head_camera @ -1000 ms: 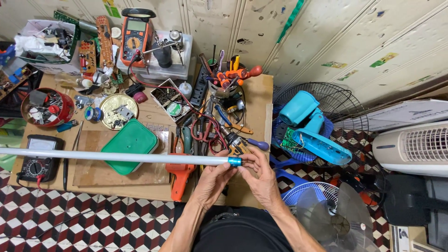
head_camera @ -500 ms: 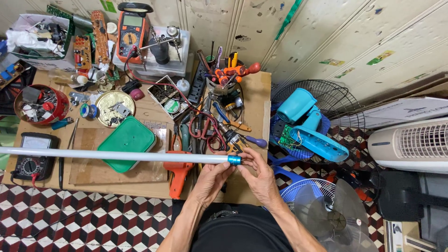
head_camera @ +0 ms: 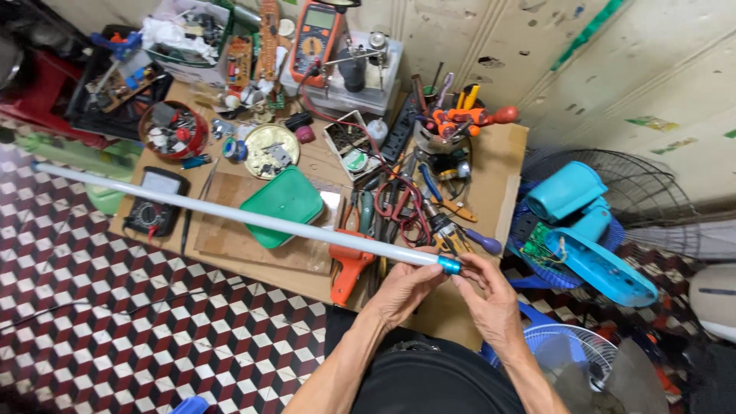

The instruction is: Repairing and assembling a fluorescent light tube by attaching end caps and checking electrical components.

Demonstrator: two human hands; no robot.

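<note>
While both hands grip its near end, the long white fluorescent tube with a blue end cap (head_camera: 245, 218) now slants from 10 o'clock down to 4 o'clock over the cluttered cardboard-topped bench (head_camera: 506, 172), where it lay level a second ago. Left hand (head_camera: 402, 287) wraps closed under the glass; right hand (head_camera: 491, 303) pinches the cap, suggesting the end is being worked. Green plastic lid (head_camera: 282, 203) sits beneath.

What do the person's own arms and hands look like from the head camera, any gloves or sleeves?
Both hands are bare: the left hand and the right hand wear no gloves, and no rings or watch are visible. Both forearms are uncovered, with no sleeve showing up to the frame edge. A dark garment covers the body between the arms.
</note>
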